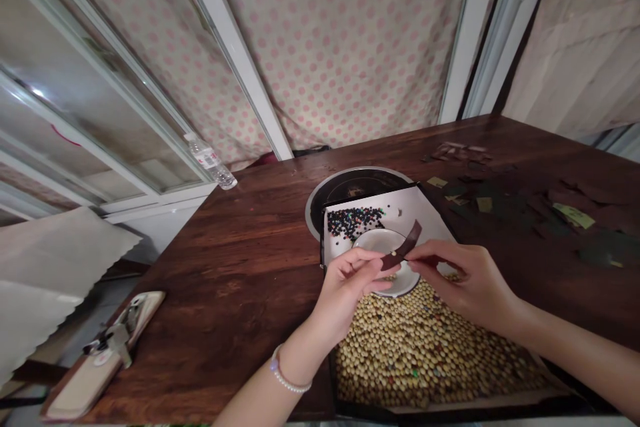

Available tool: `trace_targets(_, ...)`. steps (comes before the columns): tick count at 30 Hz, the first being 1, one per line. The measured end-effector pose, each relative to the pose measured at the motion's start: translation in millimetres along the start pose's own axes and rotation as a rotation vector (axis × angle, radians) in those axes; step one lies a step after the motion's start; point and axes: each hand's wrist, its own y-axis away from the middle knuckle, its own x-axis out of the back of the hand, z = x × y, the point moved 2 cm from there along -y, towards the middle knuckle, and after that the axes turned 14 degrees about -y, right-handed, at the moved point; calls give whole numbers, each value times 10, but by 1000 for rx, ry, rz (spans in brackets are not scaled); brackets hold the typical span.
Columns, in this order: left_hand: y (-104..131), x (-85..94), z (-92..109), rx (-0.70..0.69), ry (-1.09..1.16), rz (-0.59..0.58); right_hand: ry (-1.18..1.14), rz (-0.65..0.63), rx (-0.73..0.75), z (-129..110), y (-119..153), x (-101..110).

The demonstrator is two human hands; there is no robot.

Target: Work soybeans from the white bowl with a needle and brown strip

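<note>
A dark brown strip (412, 237) is pinched in my left hand (353, 280), which wears a beaded bracelet. My right hand (467, 280) has its thumb and forefinger closed at the strip's lower right side; whatever they hold is too small to name. One pale bead (393, 253) shows against the strip. Both hands are above a white bowl (376, 238) with a few pale beads inside. The bowl stands in a dark-edged tray (425, 203) that holds many pale yellow beads (400, 347) in front and a pile of black beads (353, 221) at the back left.
A round dark plate (316, 203) lies partly under the tray on the wooden table (240, 273). Brown scraps (460, 152) and a yellow-green piece (573, 215) are scattered at right. A plastic bottle (211, 160) stands back left; keys (119, 341) lie on a pale case (83, 387).
</note>
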Motion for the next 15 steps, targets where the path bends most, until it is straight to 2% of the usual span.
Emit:
trace_targets(5,-15,28,-29,-32,-32,113,-11,-18,41,-35,31,-5)
trace_targets(12,0,3,-5,19,-15,104,-62,-101,-91,-7,2,-41)
trace_targets(15,14,-11,8,39,-24,58,-92,-145,-127,-16,-9,-49)
